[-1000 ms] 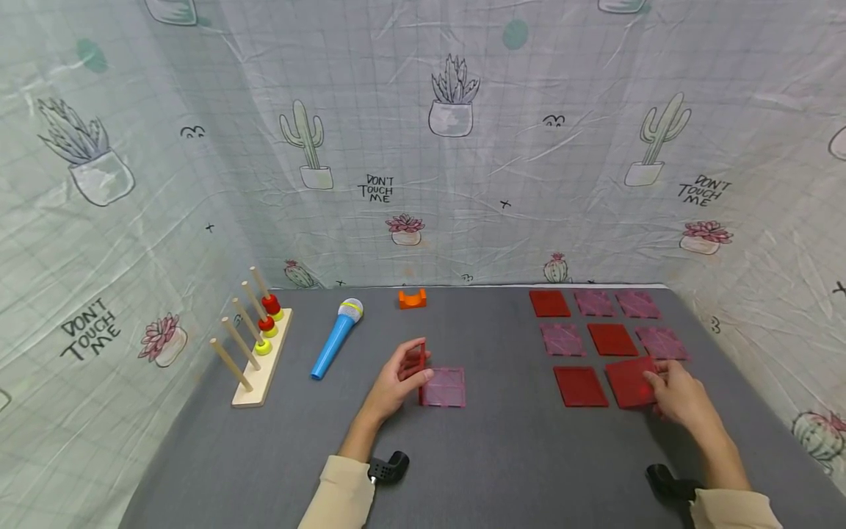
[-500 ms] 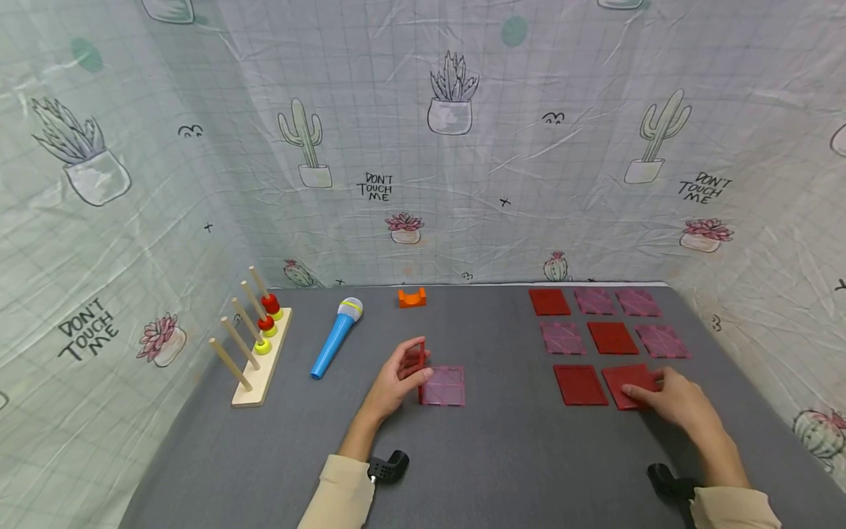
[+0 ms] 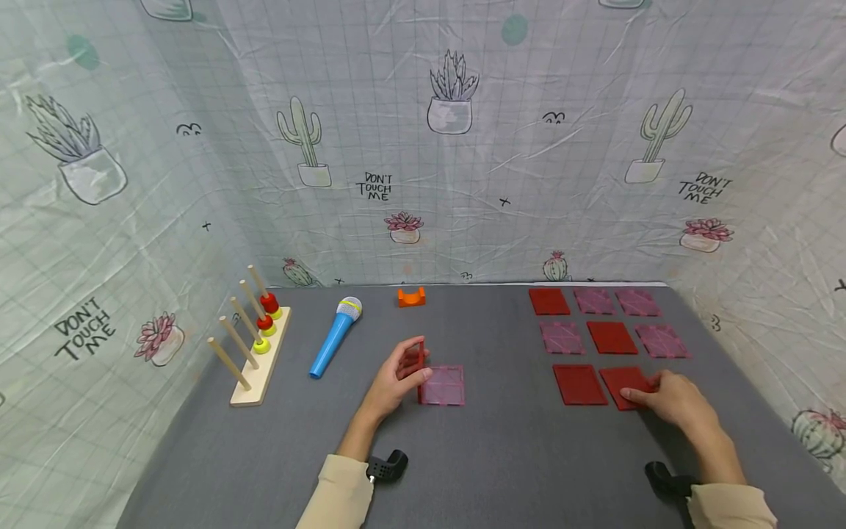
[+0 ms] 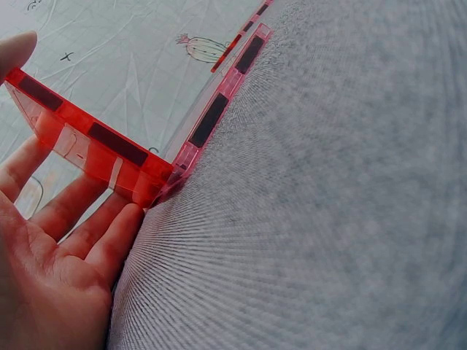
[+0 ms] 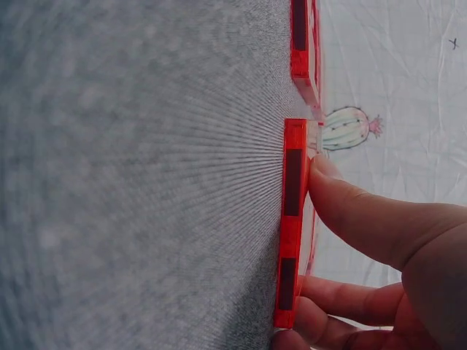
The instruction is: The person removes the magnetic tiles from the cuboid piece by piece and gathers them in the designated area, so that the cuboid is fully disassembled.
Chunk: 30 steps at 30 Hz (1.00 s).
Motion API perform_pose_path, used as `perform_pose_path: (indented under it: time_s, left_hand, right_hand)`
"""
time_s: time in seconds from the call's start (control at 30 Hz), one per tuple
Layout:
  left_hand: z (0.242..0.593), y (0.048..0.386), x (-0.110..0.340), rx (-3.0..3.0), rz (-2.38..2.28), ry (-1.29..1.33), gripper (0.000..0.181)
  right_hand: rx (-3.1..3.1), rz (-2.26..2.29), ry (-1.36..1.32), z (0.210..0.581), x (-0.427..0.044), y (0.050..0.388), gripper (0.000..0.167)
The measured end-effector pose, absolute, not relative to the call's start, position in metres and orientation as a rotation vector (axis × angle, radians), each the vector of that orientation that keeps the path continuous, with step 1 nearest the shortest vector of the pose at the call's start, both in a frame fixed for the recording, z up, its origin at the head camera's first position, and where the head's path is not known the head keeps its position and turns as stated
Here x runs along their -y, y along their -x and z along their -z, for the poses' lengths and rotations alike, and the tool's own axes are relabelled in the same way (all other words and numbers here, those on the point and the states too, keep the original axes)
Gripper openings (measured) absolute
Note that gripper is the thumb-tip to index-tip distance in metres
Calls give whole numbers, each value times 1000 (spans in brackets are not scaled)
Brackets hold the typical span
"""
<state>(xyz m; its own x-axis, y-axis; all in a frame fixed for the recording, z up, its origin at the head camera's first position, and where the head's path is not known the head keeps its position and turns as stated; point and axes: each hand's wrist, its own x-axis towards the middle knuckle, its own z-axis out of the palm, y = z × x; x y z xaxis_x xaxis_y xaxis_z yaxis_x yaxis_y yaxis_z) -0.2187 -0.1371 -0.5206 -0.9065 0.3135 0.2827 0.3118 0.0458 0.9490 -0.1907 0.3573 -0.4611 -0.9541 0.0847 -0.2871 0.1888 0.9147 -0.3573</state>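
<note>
My left hand (image 3: 390, 386) holds a red magnetic tile (image 4: 91, 135) on edge, its thumb near one edge and its fingers against one face. The upright tile meets a pink translucent magnetic tile (image 3: 446, 386), which lies flat on the grey table. On the right, my right hand (image 3: 677, 397) grips another red magnetic tile (image 3: 618, 382) by its right side. In the right wrist view the thumb presses the upper face of that red tile (image 5: 290, 226), and the fingers curl at its near end. Its lower side is close to the tabletop.
Several red and pink tiles (image 3: 612, 338) lie in rows at the right. A blue toy microphone (image 3: 333, 345), an orange cradle-shaped piece (image 3: 412, 297) and a wooden peg board (image 3: 254, 386) with red and yellow beads stand left and back. A printed curtain (image 3: 463, 169) surrounds the table.
My right hand has lowered its red tile from a tilted position to nearly flat beside the neighbouring red tile, and its thumb has moved left over it. My left hand stays put.
</note>
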Motion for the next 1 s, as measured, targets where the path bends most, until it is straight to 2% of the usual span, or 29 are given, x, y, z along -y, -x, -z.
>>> perform_pose_path:
  time_s: [0.17, 0.43, 1.0]
  left_hand:
    - [522, 220, 138, -2265, -2060, -680, 62]
    - [522, 220, 139, -2278, -2033, -640, 62]
    - [520, 219, 138, -2282, -2048, -691, 61]
  right_hand:
    - [-2806, 559, -229, 463, -356, 190, 97]
    - [-2803, 566, -207, 461, -359, 192, 104]
    - [-2988, 656, -156, 441, -348, 196, 91]
